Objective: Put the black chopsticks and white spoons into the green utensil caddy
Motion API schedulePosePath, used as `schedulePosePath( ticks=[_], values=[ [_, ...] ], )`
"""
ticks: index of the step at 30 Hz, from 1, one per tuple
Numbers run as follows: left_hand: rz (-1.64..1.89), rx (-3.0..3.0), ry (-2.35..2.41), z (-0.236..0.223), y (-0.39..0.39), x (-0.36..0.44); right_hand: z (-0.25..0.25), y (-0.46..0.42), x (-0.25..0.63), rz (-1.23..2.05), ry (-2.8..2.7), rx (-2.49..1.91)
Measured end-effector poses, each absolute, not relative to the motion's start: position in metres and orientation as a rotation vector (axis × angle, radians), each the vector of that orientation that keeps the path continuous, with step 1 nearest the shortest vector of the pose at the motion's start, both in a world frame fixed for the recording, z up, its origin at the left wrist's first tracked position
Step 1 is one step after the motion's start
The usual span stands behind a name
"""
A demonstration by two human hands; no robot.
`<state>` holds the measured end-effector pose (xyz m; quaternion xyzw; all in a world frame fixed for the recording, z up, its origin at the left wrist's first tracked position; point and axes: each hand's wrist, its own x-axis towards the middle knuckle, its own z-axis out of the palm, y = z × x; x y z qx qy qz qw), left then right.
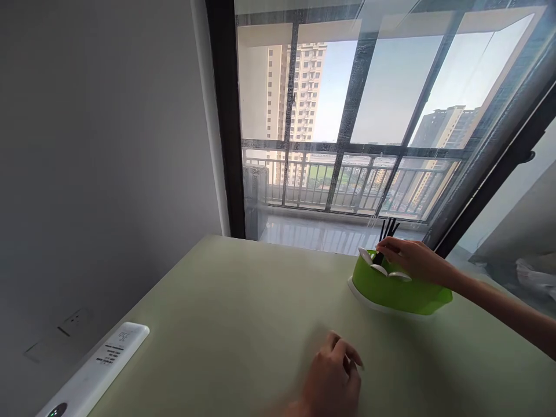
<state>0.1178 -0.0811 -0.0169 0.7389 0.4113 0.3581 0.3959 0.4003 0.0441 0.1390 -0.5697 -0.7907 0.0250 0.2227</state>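
Note:
My right hand (pixel 406 258) reaches in from the right over a green holder (pixel 393 292) with a white base. Its fingers are closed on thin black chopsticks (pixel 388 230), whose tops show above my fingertips and whose lower ends are hidden in the holder. White spoons (pixel 379 269) stick out over the holder's near rim, close under this hand. Low in the view, my left hand (pixel 334 373) is over the pale green table, fingers loosely curled and somewhat apart, with nothing seen in it.
The pale green table (pixel 243 307) reaches to a dark-framed glass window (pixel 347 133). At the left edge lies a long white device (pixel 108 359) with a display. A grey wall (pixel 99 150) with sockets stands on the left.

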Motion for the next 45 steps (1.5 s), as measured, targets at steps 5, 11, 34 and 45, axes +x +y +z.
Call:
schedulePosePath(
  ticks=[5,11,34,45],
  values=[
    [0.864,1.871,1.050,-0.012,-0.080,0.114,0.129,0.049,0.454,0.034,-2.146,-1.531],
    [0.805,1.884,1.060,-0.009,-0.082,0.112,0.120,0.067,0.510,0.005,-2.101,-1.481],
    [0.993,1.728,1.228,0.011,-0.067,0.085,-0.016,-0.041,0.269,0.951,-1.457,-1.349],
    [0.787,1.985,1.219,0.011,-0.064,0.078,-0.022,-0.045,0.258,0.869,-1.502,-1.350]
  ],
)
